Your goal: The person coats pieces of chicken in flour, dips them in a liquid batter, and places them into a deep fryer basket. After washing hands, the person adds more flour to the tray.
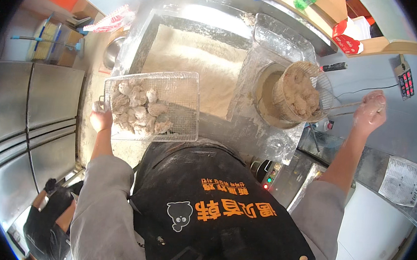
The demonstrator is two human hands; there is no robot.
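Note:
My left hand (101, 118) grips the handle end of a rectangular wire basket (185, 108). Flour-coated meat pieces (137, 105) are heaped in its left part, leaving bare mesh on the right. The basket overlaps the near left corner of a metal tray of pale flour (199, 53). Out to the right, my wet, smeared right hand (371, 110) is closed round the long wire handle of a round mesh strainer (326, 93). Wet, floury meat pieces (301, 95) fill the strainer, which is tilted over a round bowl of brownish liquid (265, 94).
A second wire basket (284, 37) lies behind the bowl. Along the right wall are a black-handled tool (334, 66) and a digital panel with red lights (406, 83). Another person (51, 224) is at lower left, near steel cabinet doors (54, 97).

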